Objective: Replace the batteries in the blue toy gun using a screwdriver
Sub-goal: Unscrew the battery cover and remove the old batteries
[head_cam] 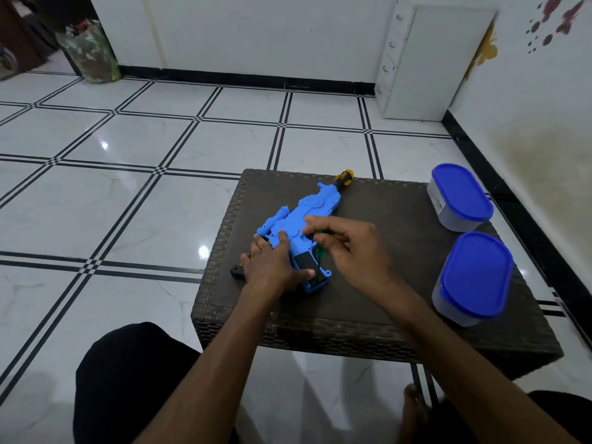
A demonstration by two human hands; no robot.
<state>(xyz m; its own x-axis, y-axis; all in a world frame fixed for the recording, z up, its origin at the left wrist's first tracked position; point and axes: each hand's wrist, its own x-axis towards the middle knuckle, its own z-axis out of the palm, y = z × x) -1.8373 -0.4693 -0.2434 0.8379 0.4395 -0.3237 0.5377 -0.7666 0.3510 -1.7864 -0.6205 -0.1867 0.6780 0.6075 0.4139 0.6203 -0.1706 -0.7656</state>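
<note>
A: Item one?
B: Blue gun [296,224], lying flat on the dark woven table [368,302], barrel pointing away towards the far edge. A black panel shows in its grip end, nearest the person.

A: Hands?
B: Left hand [272,267] lies across the gun's near end, fingers spread and pressing it down. Right hand [347,248] pinches a green-handled screwdriver [318,253], its shaft pointing down at the black panel.

A: Other tools?
B: A second screwdriver [343,178], yellow and black handle, at the far table edge, just behind the gun's muzzle. A small black part [236,271] beside the left hand.

A: Containers?
B: Two tubs with blue lids, far tub [459,197] and near tub [474,277], on the table's right side. The far one bears a side label, too small to read.

A: Any brand on the gun?
B: None legible.
</note>
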